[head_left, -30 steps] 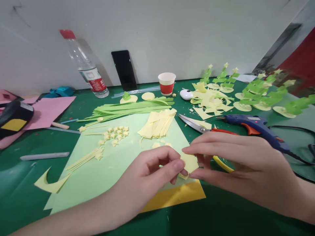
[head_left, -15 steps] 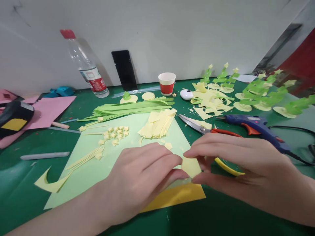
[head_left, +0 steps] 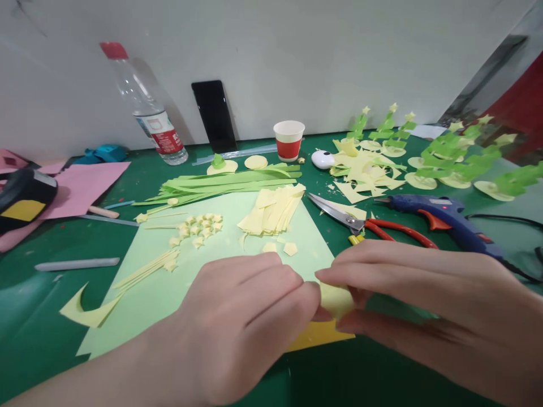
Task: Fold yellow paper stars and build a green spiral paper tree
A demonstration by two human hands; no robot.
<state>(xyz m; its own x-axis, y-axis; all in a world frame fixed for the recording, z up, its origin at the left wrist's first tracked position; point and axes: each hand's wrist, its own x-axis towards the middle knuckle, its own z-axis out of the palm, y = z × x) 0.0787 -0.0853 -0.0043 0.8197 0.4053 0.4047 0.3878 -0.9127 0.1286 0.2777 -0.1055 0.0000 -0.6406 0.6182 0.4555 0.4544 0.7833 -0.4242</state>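
Note:
Between my two hands is a pale yellow piece of folded paper (head_left: 335, 301). My left hand (head_left: 254, 316), closed, grips its left side, fingertips partly hidden behind the knuckles. With thumb and fingers, my right hand (head_left: 416, 299) pinches its right side. Under them lies a light green sheet (head_left: 237, 249) with an orange-yellow sheet (head_left: 322, 336) showing below its edge. Small folded paper stars (head_left: 199, 226) sit in a cluster on the green sheet. Beside them are a stack of yellow paper strips (head_left: 271, 209) and flat pentagon-shaped pieces (head_left: 290, 249).
Red-handled scissors (head_left: 352, 219) and a blue glue gun (head_left: 445, 212) lie to the right. Behind stand a paper cup (head_left: 289, 144), a phone (head_left: 214, 116) and a bottle (head_left: 156, 127). Paper scraps (head_left: 369, 172) and finished star stalks (head_left: 458, 152) fill the back right; green strips (head_left: 224, 183) lie centrally.
The yellow paper has turned between my fingers and its pentagon outline shows less. Both hands have shifted slightly down, uncovering more of the scissors' handles and another pentagon-shaped piece.

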